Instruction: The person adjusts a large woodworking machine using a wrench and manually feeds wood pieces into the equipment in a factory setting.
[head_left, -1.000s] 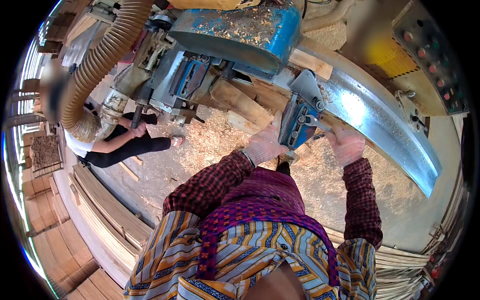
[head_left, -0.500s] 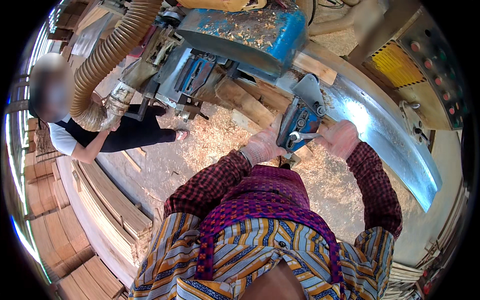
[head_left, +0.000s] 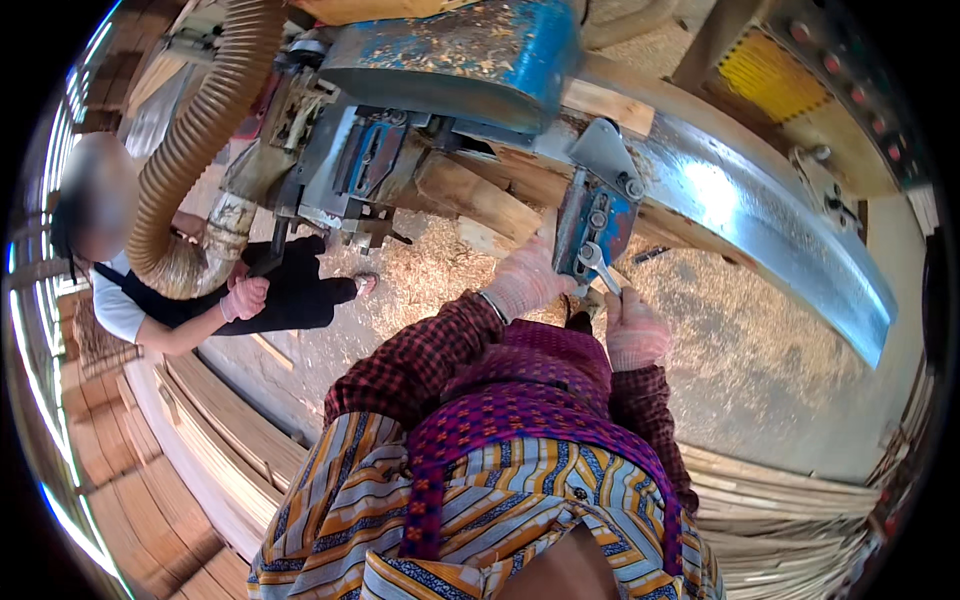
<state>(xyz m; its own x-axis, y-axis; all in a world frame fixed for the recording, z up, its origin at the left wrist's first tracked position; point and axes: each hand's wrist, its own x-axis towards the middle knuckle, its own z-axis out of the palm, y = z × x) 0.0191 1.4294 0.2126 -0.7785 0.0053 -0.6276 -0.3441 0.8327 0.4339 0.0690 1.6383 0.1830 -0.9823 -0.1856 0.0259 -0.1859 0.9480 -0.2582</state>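
Observation:
A blue metal bracket (head_left: 608,222) with a slotted plate and bolts juts from the machine in front of me. My left hand (head_left: 532,276), in a pale knit glove, grips the bracket's left side; its fingertips are partly hidden. In my gloved right hand (head_left: 638,332) is the shaft of a silver wrench (head_left: 602,268). The wrench's head sits at the lower bolt of the bracket, its shaft slanting down toward me. Above the bracket is a grey triangular plate (head_left: 604,148).
A blue machine housing (head_left: 450,70) strewn with shavings stands ahead, with a curved metal table (head_left: 770,220) to its right. A ribbed hose (head_left: 205,130) hangs at left, beside a co-worker (head_left: 270,300). Stacked wood strips (head_left: 230,420) lie lower left; a control panel (head_left: 850,90) is upper right.
My right hand has swung down and toward me, turning the wrench from sideways to slanting downward. My left hand stays at the bracket. The co-worker's gloved hand has moved lower.

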